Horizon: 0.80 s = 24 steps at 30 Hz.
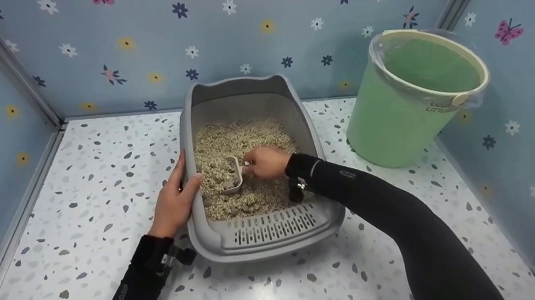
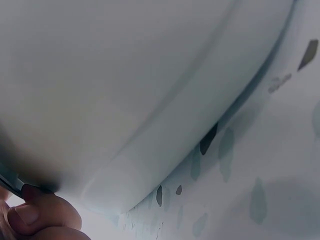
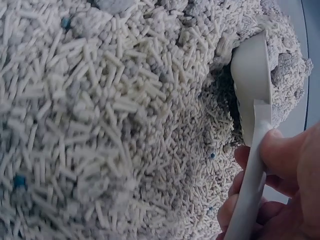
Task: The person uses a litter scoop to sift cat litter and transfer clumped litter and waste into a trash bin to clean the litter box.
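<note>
A grey litter box point(image 1: 196, 198) holds pale pellet litter point(image 1: 245, 135) with darker clumps in it. My right hand point(image 1: 269, 162) grips the handle of a light-coloured litter scoop point(image 1: 235, 190). The scoop's head is partly sunk in the litter near the box's left wall, with clumps inside it. Up close in the right wrist view, thumb and fingers wrap the scoop handle point(image 3: 250, 185). On the left rim, my left hand point(image 1: 173, 203) holds the box, thumb over the edge and fingers along the outside. The left wrist view shows the outer wall point(image 2: 125, 90) and some fingertips point(image 2: 45, 215).
A green trash bin point(image 1: 390, 121) with a clear liner stands right of the box. Flower-patterned panels point(image 1: 234, 33) rise behind and on both sides. The speckled white floor point(image 1: 110, 188) lies around the box. A slotted ledge point(image 1: 274, 227) forms the box's front.
</note>
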Each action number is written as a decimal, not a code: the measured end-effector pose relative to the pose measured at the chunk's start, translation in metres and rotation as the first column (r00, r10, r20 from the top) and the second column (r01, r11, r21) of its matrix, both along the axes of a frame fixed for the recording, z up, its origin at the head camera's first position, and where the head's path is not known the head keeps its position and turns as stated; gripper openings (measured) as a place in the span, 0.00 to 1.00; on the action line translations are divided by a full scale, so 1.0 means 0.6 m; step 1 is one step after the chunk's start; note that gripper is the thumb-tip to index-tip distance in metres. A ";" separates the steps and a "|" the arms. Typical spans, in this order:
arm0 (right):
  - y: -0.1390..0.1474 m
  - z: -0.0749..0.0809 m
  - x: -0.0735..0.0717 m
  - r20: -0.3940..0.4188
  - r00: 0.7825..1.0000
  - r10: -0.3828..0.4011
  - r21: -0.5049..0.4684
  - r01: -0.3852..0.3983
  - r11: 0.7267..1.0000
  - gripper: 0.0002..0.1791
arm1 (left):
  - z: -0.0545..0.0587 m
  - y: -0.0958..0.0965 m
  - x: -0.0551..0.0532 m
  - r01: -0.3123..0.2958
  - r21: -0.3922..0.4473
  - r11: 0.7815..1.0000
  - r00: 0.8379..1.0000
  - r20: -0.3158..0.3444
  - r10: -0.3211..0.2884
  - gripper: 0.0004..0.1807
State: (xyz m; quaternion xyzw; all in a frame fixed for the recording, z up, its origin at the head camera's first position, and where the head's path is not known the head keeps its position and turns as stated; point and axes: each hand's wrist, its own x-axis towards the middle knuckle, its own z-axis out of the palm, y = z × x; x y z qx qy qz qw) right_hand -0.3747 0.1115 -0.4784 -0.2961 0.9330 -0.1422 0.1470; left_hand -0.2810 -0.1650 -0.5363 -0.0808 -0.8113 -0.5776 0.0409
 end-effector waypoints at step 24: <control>0.001 0.006 -0.003 0.144 0.989 -0.026 -0.130 0.045 0.991 0.15 | -0.003 0.000 -0.001 0.006 0.004 1.000 1.000 -0.011 -0.006 0.41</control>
